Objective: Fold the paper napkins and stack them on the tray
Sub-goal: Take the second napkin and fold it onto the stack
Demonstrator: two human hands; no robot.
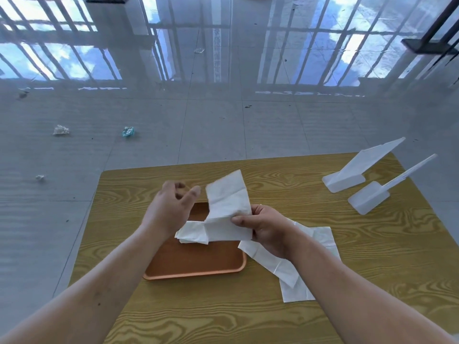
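One hand pinches a napkin; the other seems loosely open.

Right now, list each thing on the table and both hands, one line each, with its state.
Left hand: open, fingers loosely curled, holding nothing.
Right hand: pinching the held napkin.
Held napkin: raised above the tray, creased, partly unfolded.
Napkin on tray: folded, lying flat.
Tray: flat on the table, mostly bare.
Loose napkins: unfolded, overlapping, on the table beside the tray.
Two white stands: upright, leaning, apart from the napkins.
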